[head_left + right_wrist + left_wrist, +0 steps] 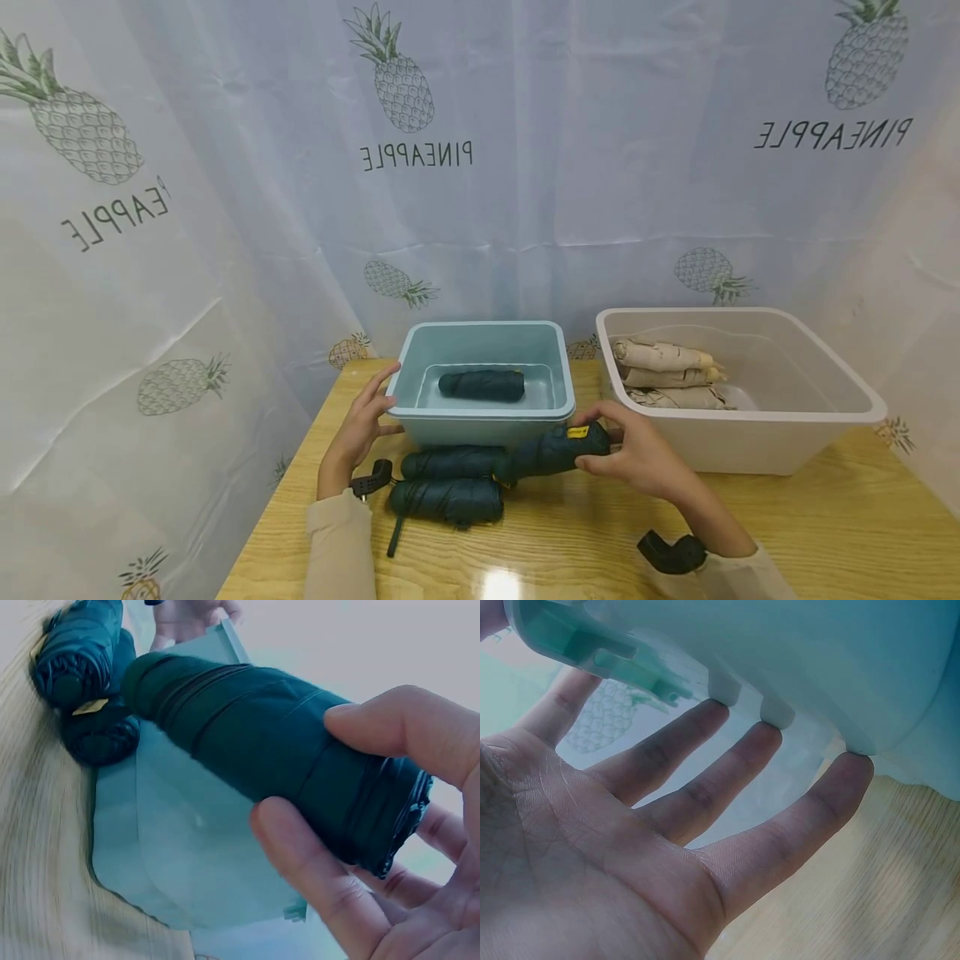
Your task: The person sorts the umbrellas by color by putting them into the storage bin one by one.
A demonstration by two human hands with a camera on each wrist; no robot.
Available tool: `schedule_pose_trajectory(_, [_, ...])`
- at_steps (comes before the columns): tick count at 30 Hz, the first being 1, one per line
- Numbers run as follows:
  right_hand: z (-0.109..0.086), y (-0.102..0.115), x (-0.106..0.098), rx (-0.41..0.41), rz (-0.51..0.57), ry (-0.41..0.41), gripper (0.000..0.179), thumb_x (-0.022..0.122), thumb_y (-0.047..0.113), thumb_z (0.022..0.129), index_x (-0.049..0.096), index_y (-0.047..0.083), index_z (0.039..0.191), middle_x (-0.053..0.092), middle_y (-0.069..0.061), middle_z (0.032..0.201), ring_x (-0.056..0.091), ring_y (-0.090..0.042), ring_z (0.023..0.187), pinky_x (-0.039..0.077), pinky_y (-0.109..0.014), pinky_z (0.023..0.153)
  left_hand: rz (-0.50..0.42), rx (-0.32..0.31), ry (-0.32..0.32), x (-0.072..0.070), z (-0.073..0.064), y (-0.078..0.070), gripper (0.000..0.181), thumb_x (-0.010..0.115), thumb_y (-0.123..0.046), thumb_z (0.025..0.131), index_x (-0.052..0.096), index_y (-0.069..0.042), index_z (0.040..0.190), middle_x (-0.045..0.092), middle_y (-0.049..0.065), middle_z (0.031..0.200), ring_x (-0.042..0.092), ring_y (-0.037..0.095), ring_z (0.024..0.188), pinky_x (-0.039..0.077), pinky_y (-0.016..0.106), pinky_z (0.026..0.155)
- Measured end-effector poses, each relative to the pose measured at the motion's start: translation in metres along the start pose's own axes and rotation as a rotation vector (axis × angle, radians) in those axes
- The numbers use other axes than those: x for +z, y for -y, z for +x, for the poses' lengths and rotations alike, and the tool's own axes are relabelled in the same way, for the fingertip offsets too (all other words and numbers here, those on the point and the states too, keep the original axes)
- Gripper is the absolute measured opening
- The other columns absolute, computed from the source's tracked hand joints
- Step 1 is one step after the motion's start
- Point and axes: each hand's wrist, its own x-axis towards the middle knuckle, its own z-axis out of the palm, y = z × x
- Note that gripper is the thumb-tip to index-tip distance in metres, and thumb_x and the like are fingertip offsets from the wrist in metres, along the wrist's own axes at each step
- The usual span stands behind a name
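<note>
In the head view, a dark folded umbrella (551,454) is gripped at one end by my right hand (637,446), tilted in front of a light blue bin (480,413). The right wrist view shows thumb and fingers around this umbrella (255,735), its far end pointing away from the palm. My left hand (356,433) is at the bin's left side; in the left wrist view its fingers (810,817) stretch out and their tips touch the bin's wall. One dark umbrella (482,385) lies inside the bin. Two more, a rear one (450,462) and a front one (446,500), lie before it.
A larger white bin (738,437) stands to the right, with several beige rolled bundles (663,357) along its left side. Behind both bins hangs a pineapple-print curtain (480,208). Everything stands on a wooden table (570,550).
</note>
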Motion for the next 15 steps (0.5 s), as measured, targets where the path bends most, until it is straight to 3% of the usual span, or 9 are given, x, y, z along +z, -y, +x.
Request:
schedule_pose_trajectory(8, [0.0007, -0.0006, -0.0004, -0.007, 0.128, 0.017, 0.044, 0.082, 0.004, 0.083, 0.059, 0.001, 0.12, 0.047, -0.033, 0.135, 0.073, -0.025, 0.088, 0.061, -0.033, 0.064, 0.001, -0.004, -0.004, 0.0022, -0.0016, -0.0008, 0.063, 0.045, -0.017, 0.103, 0.027, -0.026, 0.163, 0.018, 0.022, 0.168, 0.033, 0.054, 0.146, 0.046, 0.072, 0.098])
schedule_pose_trajectory(15, [0.0011, -0.0008, -0.0006, -0.006, 0.167, 0.009, 0.044, 0.082, 0.003, 0.082, 0.059, 0.002, 0.12, 0.045, -0.033, 0.137, 0.073, -0.023, 0.087, 0.06, -0.033, 0.066, 0.0, -0.007, -0.01, 0.0024, -0.0024, -0.0008, 0.063, 0.046, -0.017, 0.103, 0.027, -0.026, 0.163, 0.02, 0.022, 0.167, 0.034, 0.053, 0.146, 0.047, 0.072, 0.098])
